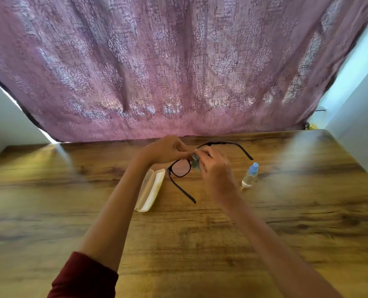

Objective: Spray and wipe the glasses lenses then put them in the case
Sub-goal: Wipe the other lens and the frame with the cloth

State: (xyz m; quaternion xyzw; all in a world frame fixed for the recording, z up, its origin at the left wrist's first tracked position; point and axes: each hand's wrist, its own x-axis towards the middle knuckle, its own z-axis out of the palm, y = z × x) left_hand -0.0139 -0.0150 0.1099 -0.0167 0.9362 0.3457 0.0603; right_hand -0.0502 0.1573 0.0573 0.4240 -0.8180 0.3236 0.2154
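Black-framed glasses (179, 168) are held up above the wooden table (221, 233), temples unfolded. My left hand (165, 149) grips the frame near the bridge. My right hand (214, 166) pinches a small grey-blue cloth (195, 162) against the other lens, which the hand and cloth hide. A cream glasses case (151, 190) lies closed on the table just below my left wrist. A small clear spray bottle (250, 175) with a blue cap stands to the right of my right hand.
A mauve patterned curtain (178, 67) hangs behind the table's far edge. Pale walls (359, 117) flank the table on both sides.
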